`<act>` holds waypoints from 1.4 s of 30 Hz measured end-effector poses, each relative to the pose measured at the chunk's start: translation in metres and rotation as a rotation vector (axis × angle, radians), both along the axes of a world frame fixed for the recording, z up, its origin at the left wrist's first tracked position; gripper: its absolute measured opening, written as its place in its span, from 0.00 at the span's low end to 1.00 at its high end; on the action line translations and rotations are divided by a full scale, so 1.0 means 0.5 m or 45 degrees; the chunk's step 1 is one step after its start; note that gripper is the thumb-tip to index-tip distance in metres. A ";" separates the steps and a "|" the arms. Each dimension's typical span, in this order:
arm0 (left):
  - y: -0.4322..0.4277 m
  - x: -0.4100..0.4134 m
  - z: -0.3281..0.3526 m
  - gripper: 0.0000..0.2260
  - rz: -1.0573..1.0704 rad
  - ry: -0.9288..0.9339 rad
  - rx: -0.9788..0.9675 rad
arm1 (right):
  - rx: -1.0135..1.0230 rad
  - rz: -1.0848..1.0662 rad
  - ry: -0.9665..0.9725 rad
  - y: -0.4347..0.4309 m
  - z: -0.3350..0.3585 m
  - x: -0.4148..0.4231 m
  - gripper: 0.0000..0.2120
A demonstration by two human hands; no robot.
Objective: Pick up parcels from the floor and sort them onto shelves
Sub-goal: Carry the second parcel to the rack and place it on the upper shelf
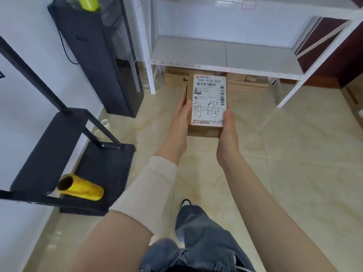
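A small brown cardboard parcel (206, 114) with a white shipping label and black handwriting on top is held out in front of me above the floor. My left hand (179, 122) grips its left side with the thumb on the label's edge. My right hand (228, 134) holds its right side and lower corner. Ahead stands a white metal shelf unit (225, 65); its lower grey shelf board is bare, just beyond and above the parcel.
Several cardboard boxes (176, 77) lie on the floor under the white shelf. A tall black cabinet (98, 61) stands at the left wall. A black rack (64, 146) at the near left carries a yellow roll (80, 186). Beige floor tiles (304, 154) spread to the right.
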State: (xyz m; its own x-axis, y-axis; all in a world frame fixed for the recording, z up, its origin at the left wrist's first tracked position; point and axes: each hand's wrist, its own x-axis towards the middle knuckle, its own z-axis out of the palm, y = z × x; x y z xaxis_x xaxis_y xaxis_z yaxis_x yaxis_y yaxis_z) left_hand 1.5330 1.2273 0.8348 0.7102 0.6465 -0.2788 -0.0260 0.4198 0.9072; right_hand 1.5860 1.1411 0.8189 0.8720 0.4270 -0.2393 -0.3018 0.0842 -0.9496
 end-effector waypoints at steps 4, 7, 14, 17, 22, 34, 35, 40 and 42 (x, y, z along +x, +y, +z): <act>0.086 0.071 -0.070 0.20 0.086 0.124 -0.157 | -0.122 0.061 0.122 0.089 -0.069 0.077 0.23; 0.143 0.116 -0.104 0.20 0.118 0.160 -0.213 | -0.189 0.095 0.198 0.150 -0.107 0.123 0.23; 0.338 0.276 -0.152 0.21 0.123 0.268 -0.269 | -0.297 0.104 0.268 0.348 -0.153 0.283 0.23; 0.447 0.350 -0.136 0.21 0.060 0.248 -0.243 | -0.306 0.097 0.244 0.453 -0.136 0.356 0.24; 0.612 0.464 -0.099 0.22 -0.012 0.199 -0.171 | -0.257 0.069 0.217 0.618 -0.090 0.476 0.24; 0.817 0.711 -0.085 0.21 0.004 0.146 -0.140 | -0.216 -0.001 0.223 0.832 -0.078 0.717 0.23; 0.832 0.739 -0.081 0.22 0.003 0.137 -0.130 | -0.203 0.001 0.210 0.848 -0.076 0.745 0.23; 0.899 0.883 -0.057 0.24 0.004 0.103 -0.149 | -0.088 -0.061 0.158 0.916 -0.057 0.883 0.20; 0.926 0.938 -0.044 0.24 0.039 0.085 -0.148 | -0.036 -0.078 0.148 0.943 -0.044 0.937 0.19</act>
State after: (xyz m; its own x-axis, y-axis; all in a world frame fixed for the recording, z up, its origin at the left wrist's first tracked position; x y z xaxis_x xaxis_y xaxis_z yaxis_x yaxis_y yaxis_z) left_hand 2.0020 1.6901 0.8129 0.6679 0.6282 -0.3992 0.0185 0.5221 0.8527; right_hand 2.0546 1.6126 0.7968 0.8618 0.3654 -0.3517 -0.4052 0.0792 -0.9108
